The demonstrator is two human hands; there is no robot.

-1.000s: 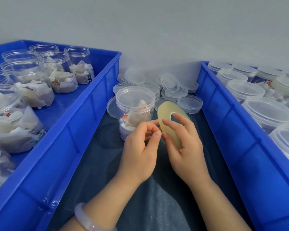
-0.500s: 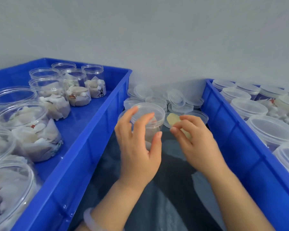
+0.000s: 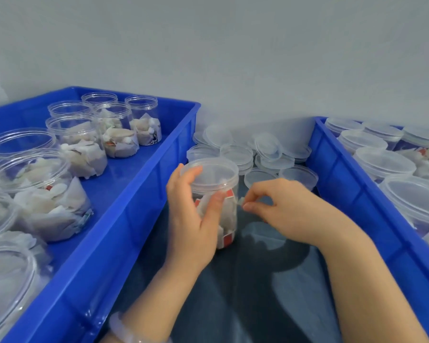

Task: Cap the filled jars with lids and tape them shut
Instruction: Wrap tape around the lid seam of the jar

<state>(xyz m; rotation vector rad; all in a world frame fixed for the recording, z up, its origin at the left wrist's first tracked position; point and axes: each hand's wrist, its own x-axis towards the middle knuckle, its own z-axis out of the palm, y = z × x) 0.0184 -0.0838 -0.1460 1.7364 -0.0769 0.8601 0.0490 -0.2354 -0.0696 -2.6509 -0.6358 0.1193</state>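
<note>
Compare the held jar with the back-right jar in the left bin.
The held jar wears a lid; the bin jar is open-topped. The held jar is between the bins, gripped by the left hand; the bin jar stands untouched in the left bin. Both are clear and hold white packets.

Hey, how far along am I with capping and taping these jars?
Done: lidded clear plastic jars sit in the right blue bin; tape on them is not discernible. In hand: your left hand grips the lidded jar between the bins while the right hand pinches a small pale piece, likely tape, beside it. Left: open filled jars in the left blue bin, plus loose clear lids.
</note>
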